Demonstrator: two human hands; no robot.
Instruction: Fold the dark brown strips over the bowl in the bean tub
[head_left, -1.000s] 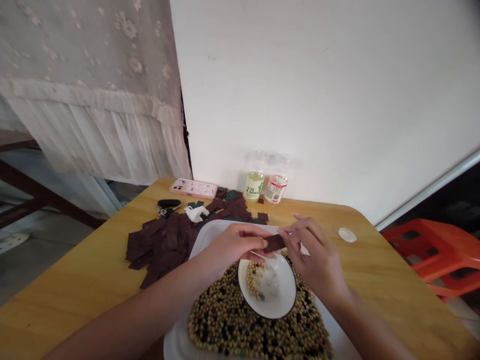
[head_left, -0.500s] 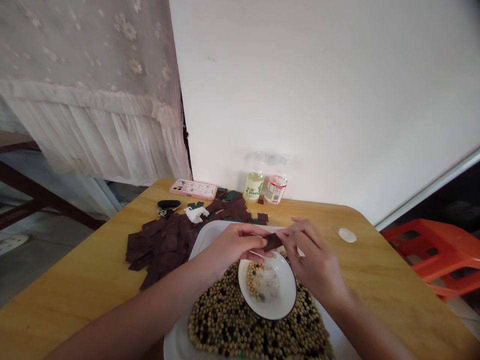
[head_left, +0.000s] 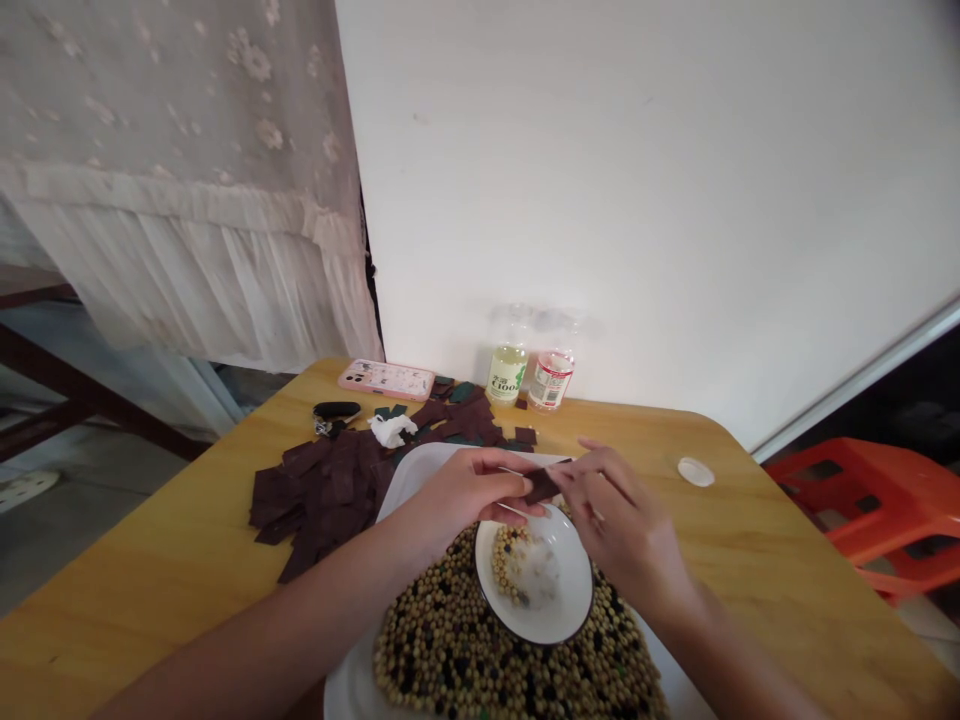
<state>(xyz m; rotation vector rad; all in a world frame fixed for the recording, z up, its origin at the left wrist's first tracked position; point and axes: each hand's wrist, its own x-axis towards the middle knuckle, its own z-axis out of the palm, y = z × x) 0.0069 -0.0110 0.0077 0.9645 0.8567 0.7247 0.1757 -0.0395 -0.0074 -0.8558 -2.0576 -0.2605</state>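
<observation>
Between my two hands is a small dark brown cloth-like piece [head_left: 541,486]. My left hand [head_left: 484,486] pinches its left end between thumb and fingers. The fingertips of my right hand [head_left: 619,500] close on its right edge. Just below them a white bowl [head_left: 574,610] with a dark rim holds some pale beads and a few dark ones. The bowl rests on a thick layer of tan and black beads [head_left: 450,650], which fills a white tray [head_left: 352,670]. Left of the tray lies a heap of similar brown pieces [head_left: 322,490].
Along the wooden table's [head_left: 757,560] back stand two bottles, one with green liquid [head_left: 508,375] and one red-labelled [head_left: 551,381]. A pink phone [head_left: 386,379], a black key fob [head_left: 337,410] and a crumpled tissue [head_left: 391,430] lie left. A clear lid [head_left: 696,472] and orange stool [head_left: 877,510] are right.
My right fingers have shifted slightly along the brown piece's right edge. My left hand keeps its hold, and the bowl and tray stay in place.
</observation>
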